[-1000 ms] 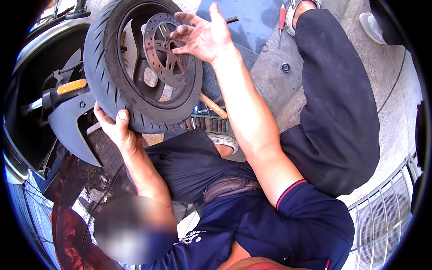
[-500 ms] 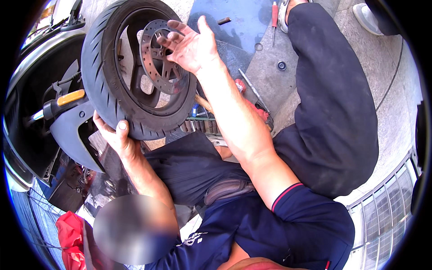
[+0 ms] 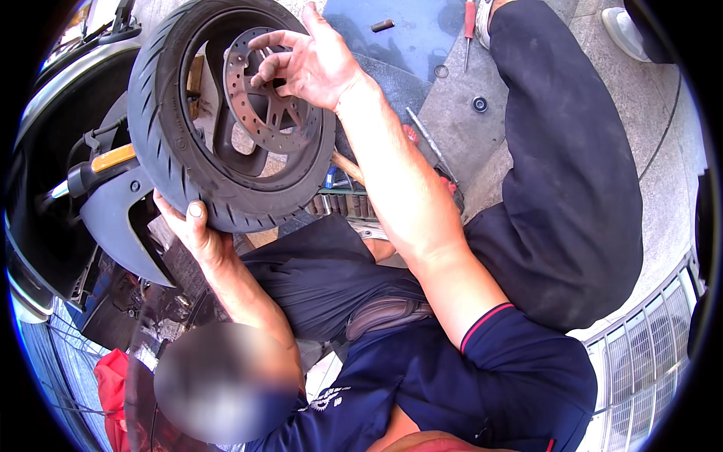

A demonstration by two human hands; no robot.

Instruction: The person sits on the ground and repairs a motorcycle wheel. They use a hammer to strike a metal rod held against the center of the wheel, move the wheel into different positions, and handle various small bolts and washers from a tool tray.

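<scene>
The wheel [image 3: 162, 143] is held tilted beside the grey panel [image 3: 113, 218]; its lower edge is clasped by the widely spread left hand [image 3: 194, 232], seemingly for steadiness; the right hand [image 3: 315, 69] is half-curled at the centre of the brake disc [image 3: 237, 90]; whether anything is gripped there cannot be told.

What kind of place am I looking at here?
Probably a motorcycle or scooter repair spot. The signs are a wheel with a perforated brake disc, a red-handled screwdriver, and a row of what look like sockets.
</scene>
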